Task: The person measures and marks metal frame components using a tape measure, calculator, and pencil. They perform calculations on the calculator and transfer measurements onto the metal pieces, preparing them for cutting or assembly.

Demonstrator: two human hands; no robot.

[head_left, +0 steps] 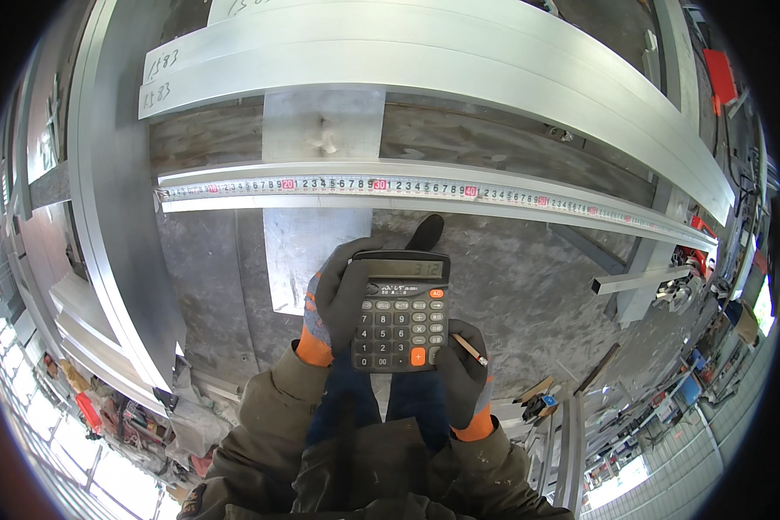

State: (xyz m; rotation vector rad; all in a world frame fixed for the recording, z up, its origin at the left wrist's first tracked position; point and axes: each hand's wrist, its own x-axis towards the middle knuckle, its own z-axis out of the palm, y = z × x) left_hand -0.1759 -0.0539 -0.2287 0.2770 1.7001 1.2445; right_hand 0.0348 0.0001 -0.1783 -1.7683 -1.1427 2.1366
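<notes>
My left hand (341, 299), in a dark grey glove with an orange cuff, is closed around the left side of a black desk calculator (393, 354). The calculator is held face up with its display lit by daylight and digits showing. At its lower right corner is my right hand (464, 373), gloved the same way, with its thumb on or just over the bottom right key. A thin tan pencil-like stick (470, 348) is held in the right fingers. Beyond the calculator, an extended tape measure (321, 185) lies along a silver metal channel (260, 205).
Wide silver metal profiles (407, 61) with handwritten marks span the far side. Another long profile (113, 199) runs down the left. A flat metal plate (312, 256) lies beneath the channel. A short square tube (641, 279) juts out at right. My dark shoe (425, 232) is below.
</notes>
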